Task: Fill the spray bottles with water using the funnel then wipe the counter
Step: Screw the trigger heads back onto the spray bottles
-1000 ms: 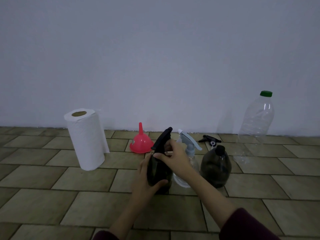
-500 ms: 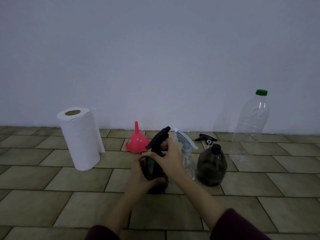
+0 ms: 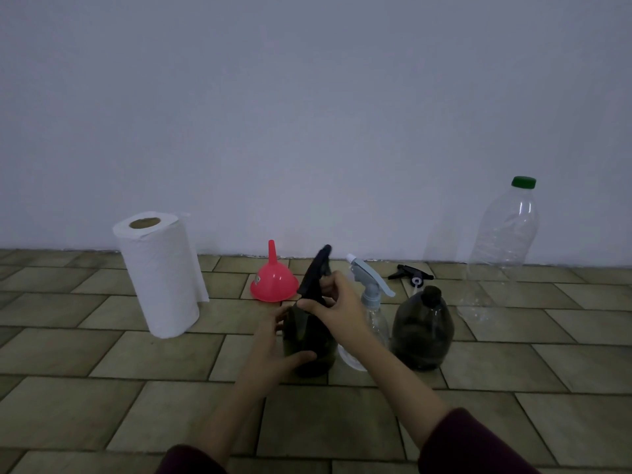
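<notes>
Lower centre: left hand [image 3: 273, 340] grips dark smoked-plastic spray bottle [image 3: 309, 340]; right hand [image 3: 337, 302] pinches its black trigger head [image 3: 314, 273]. Step, likely: unscrewing. Next: red plastic funnel [image 3: 273, 280].

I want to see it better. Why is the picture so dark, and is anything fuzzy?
Head view: dim, even light and no glare; the black sprayer head by the right hand is smeared with motion blur, while the paper towel roll looks sharp and leans from the wide lens.
</notes>
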